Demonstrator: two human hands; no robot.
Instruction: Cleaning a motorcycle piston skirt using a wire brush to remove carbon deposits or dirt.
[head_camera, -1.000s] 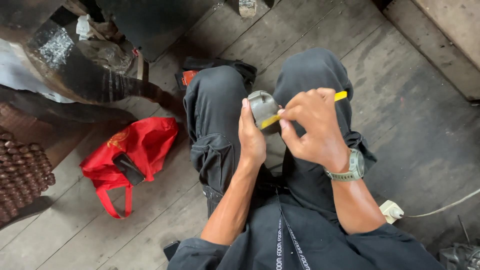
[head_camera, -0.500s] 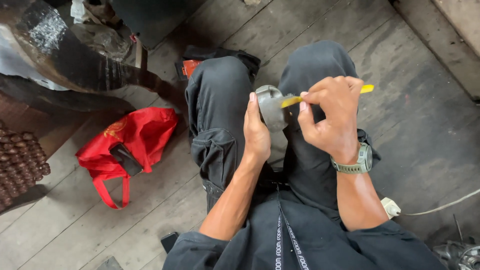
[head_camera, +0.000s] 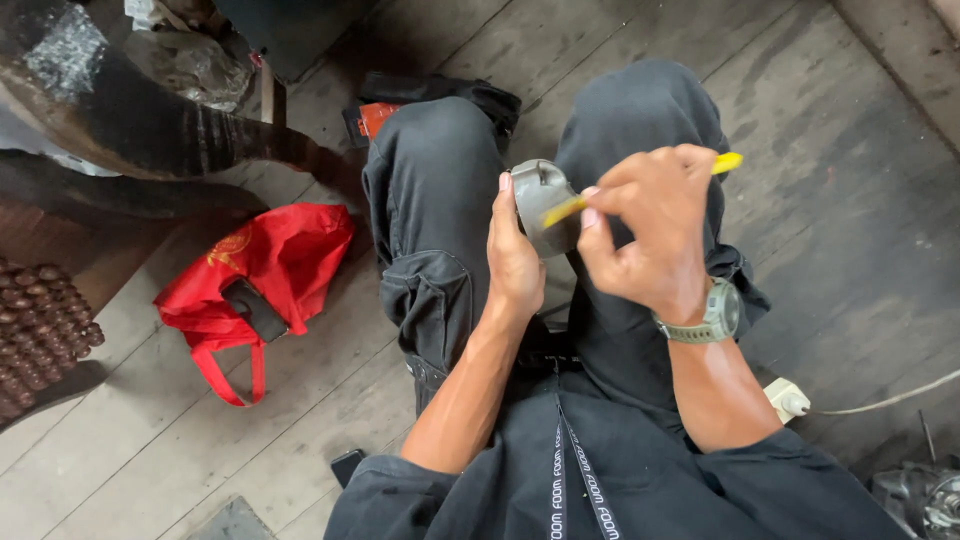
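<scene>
Dark grey cargo trousers (head_camera: 440, 230) cover both legs — a flapped pocket sits on the left thigh, creased and slightly faded. The top is dark too, short-sleeved, leaving both forearms bare. On the right wrist, just behind the right hand (head_camera: 650, 235), sits a chunky olive-green watch (head_camera: 712, 315) with a ribbed strap. A dark lanyard (head_camera: 578, 480) with pale lettering hangs down the chest — two strands meeting.

Single head-worn view, aimed steeply downward at close range over the seated wearer's lap; the wooden plank floor (head_camera: 850, 200) fills the surround. Camera appears tilted slightly clockwise.
</scene>
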